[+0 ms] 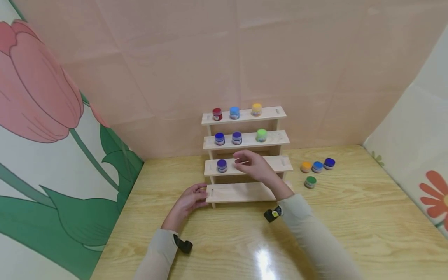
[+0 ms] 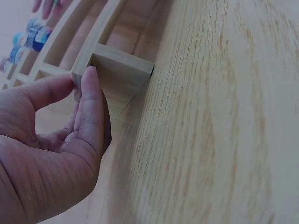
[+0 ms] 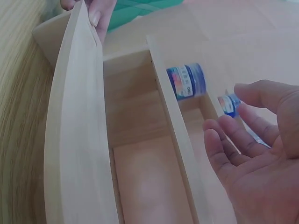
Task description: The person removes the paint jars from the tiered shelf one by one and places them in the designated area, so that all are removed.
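Observation:
A tiered wooden display stand [image 1: 241,192] has four steps holding small lidded paint jars. At its lower left end my left hand [image 1: 190,200] pinches the bottom board between thumb and finger; the left wrist view shows the pinched board corner [image 2: 83,77]. Over the second step from the bottom hovers my right hand [image 1: 257,167], fingers loosely bent with nothing between them. Left of those fingers stands a purple-lidded paint jar [image 1: 222,166], seen sideways in the right wrist view as a blue jar [image 3: 187,81].
Above sit a blue jar [image 1: 219,139], a purple jar [image 1: 237,138] and a light green jar [image 1: 261,135]. The top step bears a red jar [image 1: 217,114], a light blue jar [image 1: 234,113] and a yellow jar [image 1: 256,110]. On the table [image 1: 367,217], several jars, including a green one [image 1: 310,182], stand right.

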Action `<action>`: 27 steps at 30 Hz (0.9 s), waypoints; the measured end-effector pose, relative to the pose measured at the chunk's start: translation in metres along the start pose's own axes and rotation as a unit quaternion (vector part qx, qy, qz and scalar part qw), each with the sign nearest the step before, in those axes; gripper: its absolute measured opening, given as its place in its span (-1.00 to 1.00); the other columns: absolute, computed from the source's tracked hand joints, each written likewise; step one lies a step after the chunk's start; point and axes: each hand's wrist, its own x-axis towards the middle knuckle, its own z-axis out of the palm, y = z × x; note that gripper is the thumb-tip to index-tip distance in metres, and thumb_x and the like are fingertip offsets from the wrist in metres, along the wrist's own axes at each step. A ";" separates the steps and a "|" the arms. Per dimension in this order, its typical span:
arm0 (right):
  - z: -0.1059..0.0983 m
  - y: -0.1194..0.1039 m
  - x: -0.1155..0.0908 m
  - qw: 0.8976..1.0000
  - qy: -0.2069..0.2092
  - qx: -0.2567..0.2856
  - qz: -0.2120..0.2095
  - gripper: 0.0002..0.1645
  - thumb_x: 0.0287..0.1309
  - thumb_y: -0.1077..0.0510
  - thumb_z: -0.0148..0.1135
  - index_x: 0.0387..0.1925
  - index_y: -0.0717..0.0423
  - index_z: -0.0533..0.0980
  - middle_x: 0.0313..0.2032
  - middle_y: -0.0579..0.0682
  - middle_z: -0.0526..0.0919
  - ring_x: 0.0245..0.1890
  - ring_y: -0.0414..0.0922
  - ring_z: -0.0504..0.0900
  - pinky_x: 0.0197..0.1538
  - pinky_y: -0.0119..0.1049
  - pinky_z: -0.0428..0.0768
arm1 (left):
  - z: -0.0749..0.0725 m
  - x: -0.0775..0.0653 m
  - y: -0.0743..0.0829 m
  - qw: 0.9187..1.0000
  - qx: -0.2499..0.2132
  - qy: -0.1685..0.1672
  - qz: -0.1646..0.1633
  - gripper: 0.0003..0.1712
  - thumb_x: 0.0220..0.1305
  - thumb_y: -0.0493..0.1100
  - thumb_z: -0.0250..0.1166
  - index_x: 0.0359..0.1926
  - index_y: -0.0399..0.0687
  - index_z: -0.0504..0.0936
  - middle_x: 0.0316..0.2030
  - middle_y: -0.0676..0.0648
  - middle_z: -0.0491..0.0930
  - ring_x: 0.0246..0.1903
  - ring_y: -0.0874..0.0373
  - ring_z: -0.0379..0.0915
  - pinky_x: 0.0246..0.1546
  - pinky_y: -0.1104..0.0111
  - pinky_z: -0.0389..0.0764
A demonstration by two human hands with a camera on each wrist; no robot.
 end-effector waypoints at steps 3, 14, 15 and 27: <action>0.006 0.000 0.005 1.000 -0.007 -0.006 0.003 -0.56 0.31 0.19 0.33 0.18 0.19 0.52 0.08 0.16 0.65 0.13 0.10 0.61 0.25 0.00 0.59 | 0.000 0.000 0.000 1.000 -0.001 0.004 0.000 -0.37 0.36 -0.43 0.21 0.41 -0.37 0.28 -0.16 -0.11 0.52 -0.28 0.13 0.58 -0.27 0.35 0.74; 0.020 0.003 0.018 1.000 -0.027 -0.005 -0.006 -0.50 0.28 0.22 0.35 0.22 0.21 0.49 0.11 0.17 0.63 0.16 0.10 0.60 0.28 -0.02 0.56 | 0.002 -0.002 0.000 1.000 0.002 0.010 0.000 -0.39 0.35 -0.43 0.22 0.39 -0.35 0.32 -0.16 -0.12 0.52 -0.28 0.11 0.58 -0.25 0.31 0.74; 0.021 0.003 0.019 1.000 -0.030 -0.006 -0.005 -0.50 0.27 0.22 0.35 0.22 0.19 0.49 0.12 0.16 0.63 0.17 0.10 0.59 0.28 -0.02 0.56 | 0.002 -0.002 0.000 1.000 0.001 0.010 -0.001 -0.39 0.35 -0.43 0.22 0.40 -0.34 0.32 -0.16 -0.12 0.52 -0.28 0.10 0.59 -0.25 0.31 0.74; 0.028 0.001 0.029 0.997 -0.075 -0.029 -0.001 -0.43 0.26 0.20 0.37 0.29 0.11 0.49 0.16 0.07 0.62 0.21 0.07 0.56 0.31 -0.01 0.53 | 0.000 -0.001 0.000 1.000 -0.003 0.007 -0.001 -0.39 0.35 -0.43 0.21 0.40 -0.34 0.32 -0.17 -0.10 0.51 -0.28 0.13 0.58 -0.25 0.32 0.74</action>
